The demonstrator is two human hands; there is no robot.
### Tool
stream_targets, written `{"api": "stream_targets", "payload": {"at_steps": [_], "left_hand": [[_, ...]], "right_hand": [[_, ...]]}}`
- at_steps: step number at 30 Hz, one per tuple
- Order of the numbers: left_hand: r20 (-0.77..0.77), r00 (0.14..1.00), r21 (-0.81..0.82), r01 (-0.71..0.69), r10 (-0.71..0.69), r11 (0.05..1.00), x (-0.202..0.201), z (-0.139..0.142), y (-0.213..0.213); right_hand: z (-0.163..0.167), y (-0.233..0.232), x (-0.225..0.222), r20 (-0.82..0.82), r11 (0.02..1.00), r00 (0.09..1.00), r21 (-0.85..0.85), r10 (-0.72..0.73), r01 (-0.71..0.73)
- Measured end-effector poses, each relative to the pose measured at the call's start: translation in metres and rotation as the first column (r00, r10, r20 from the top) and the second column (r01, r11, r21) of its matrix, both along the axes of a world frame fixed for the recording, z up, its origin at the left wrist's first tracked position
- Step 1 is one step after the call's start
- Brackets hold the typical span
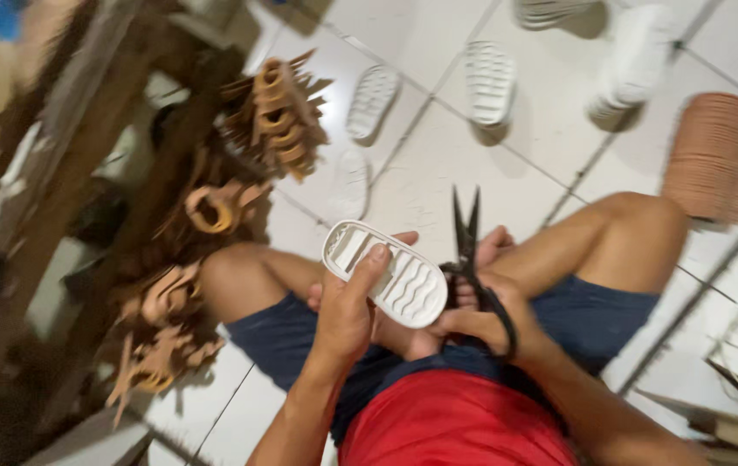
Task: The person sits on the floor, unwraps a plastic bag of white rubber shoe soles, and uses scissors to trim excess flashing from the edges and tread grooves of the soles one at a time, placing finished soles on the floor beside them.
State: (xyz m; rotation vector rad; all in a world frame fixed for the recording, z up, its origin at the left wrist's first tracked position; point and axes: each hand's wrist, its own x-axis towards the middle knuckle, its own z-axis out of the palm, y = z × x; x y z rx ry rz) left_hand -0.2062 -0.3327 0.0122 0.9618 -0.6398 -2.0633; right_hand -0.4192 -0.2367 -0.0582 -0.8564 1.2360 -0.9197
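While left hand (347, 311) grips one white sole (384, 272), right hand (473, 315), one scissors (470, 250)

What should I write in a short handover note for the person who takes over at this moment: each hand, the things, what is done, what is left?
Left hand: holds a white shoe sole, tread side up, fingers over its edge.
Right hand: holds black scissors, blades pointing up and slightly apart, beside the sole.
Around: more white soles lie on the tiled floor; tan straps are piled on the left; a tan stack is on the right.
Done: cannot tell whether this sole has been cut.
Left: the soles on the floor lie untouched.
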Motion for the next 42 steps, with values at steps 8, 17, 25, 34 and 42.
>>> {"api": "stream_targets", "payload": {"at_steps": [8, 17, 25, 34, 42], "left_hand": [[-0.234, 0.971, -0.113, -0.078, 0.049, 0.991, -0.009, -0.014, 0.004], [0.124, 0.953, -0.626, -0.14, 0.275, 0.767, 0.001, 0.023, 0.01], [0.204, 0.9, -0.87, -0.012, 0.384, 0.492, 0.002, 0.019, 0.011], [-0.072, 0.945, -0.526, -0.308, 0.319, 0.793, 0.028, 0.016, 0.005], [0.042, 0.985, -0.41, -0.134, 0.166, 0.902, 0.023, 0.001, 0.008]], "right_hand": [[-0.007, -0.006, -0.007, 0.481, 0.866, 0.729, 0.373, -0.486, 0.332], [0.083, -0.032, -0.002, -0.533, 0.893, 0.841, -0.42, -0.099, -0.161], [0.078, -0.029, -0.004, -0.747, 0.573, 0.628, -0.619, -0.22, -0.536], [0.036, -0.019, -0.028, 0.04, 0.995, 0.997, -0.075, -0.064, 0.067], [0.005, -0.02, -0.014, 0.04, 0.968, 0.981, -0.161, -0.191, 0.195]]}}
